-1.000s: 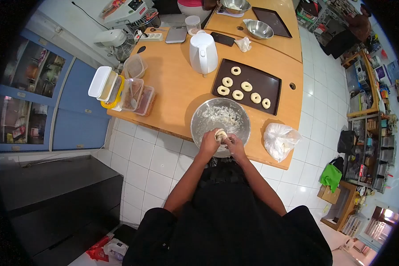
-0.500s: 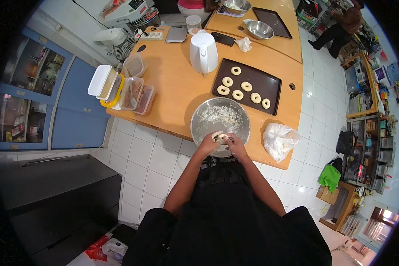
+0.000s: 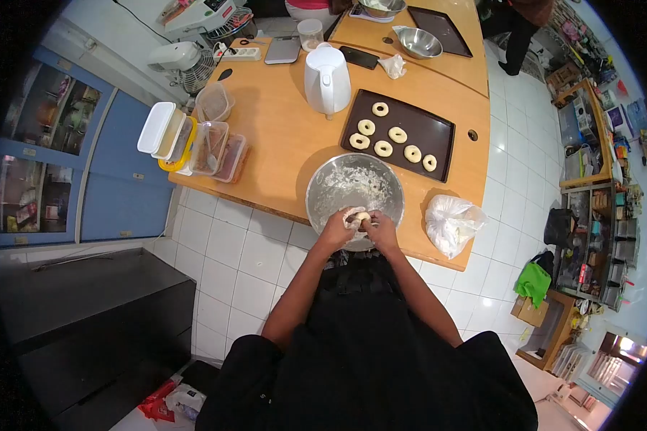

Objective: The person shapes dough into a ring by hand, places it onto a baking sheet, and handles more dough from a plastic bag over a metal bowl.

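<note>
Over the near part of a steel mixing bowl, my left hand and my right hand meet around a small pale piece of dough. Both hands have their fingers closed on it, and white residue coats the left fingers. The dough looks curved like a ring, though fingers hide part of it. Streaks of sticky dough or flour line the bowl's inside. Beyond the bowl, a dark baking tray carries several dough rings. A knotted plastic bag with whitish contents lies right of the bowl.
A white kettle stands behind the bowl. Stacked plastic containers sit on the table's left. Farther back are a scale, a dark phone-like slab, a smaller steel bowl and another tray. Two other people are partly visible.
My hands stay together on the dough, with fingers slightly shifted around it. The view has moved a little. At the upper right, the person in dark trousers has come closer to the table.
</note>
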`<state>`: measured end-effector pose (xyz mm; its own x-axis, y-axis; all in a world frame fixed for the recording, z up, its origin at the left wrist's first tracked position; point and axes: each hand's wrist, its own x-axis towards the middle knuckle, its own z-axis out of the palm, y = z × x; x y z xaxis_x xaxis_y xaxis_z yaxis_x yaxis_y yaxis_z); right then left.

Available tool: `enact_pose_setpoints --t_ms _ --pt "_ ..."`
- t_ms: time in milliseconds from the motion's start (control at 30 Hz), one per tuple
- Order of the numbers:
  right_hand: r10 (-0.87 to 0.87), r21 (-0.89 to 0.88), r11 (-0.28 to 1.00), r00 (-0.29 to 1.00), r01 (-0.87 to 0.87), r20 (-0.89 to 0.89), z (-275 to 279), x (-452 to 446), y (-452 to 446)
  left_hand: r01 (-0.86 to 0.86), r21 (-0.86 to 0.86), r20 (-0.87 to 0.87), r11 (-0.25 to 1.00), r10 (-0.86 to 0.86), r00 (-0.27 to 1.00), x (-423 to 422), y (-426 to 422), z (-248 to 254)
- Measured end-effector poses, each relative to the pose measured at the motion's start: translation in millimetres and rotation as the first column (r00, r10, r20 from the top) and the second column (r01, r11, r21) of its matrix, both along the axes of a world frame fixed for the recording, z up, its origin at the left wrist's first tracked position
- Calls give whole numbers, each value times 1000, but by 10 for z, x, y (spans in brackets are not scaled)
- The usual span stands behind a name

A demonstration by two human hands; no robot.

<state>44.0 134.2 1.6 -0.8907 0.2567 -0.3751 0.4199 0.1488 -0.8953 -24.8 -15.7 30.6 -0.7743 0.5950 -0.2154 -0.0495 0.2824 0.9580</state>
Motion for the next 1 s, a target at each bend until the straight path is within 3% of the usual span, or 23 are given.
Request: enact_pose_setpoints --t_ms 167,233,333,433,467,533,633,667,733,833,933,1000 --pt "-155 -212 960 977 184 144 37 -43 -55 -131 79 141 988 119 983 56 17 -136" --pt "-165 -226 954 974 197 154 30 -54 -40 -122 35 76 992 119 990 74 25 -36" --pt "-10 106 994 995 21 -103 19 -46 -31 -43 -28 -57 999 42 998 50 -16 27" --pt "57 229 973 970 -2 -235 172 -76 -39 30 -91 -184 995 -46 982 -12 -18 11" --pt "63 215 976 978 -20 -198 244 -71 -38 46 -115 -222 992 -71 972 -18 -20 -1" --pt "78 187 981 988 -52 -132 312 -89 -25 -80 -8 -135 997 78 988 23 14 -28" --pt "-82 -63 995 993 77 -87 125 -87 -34 -205 127 72 970 198 978 76 23 -61" --pt "-84 -41 996 992 80 -96 28 -86 -29 -238 165 153 957 214 965 87 22 -79" --pt "-87 0 996 990 87 -110 -66 -79 -28 -112 149 138 982 92 986 82 -27 -160" --pt "-12 253 967 993 42 -120 81 -60 -54 -22 72 38 997 20 999 56 -94 -177" --pt "-58 144 985 973 91 -221 193 -88 -94 34 29 -81 999 -32 996 -1 -123 -162" --pt "36 203 979 980 4 -194 196 -102 -61 39 47 -93 998 -34 995 -11 -134 -142"
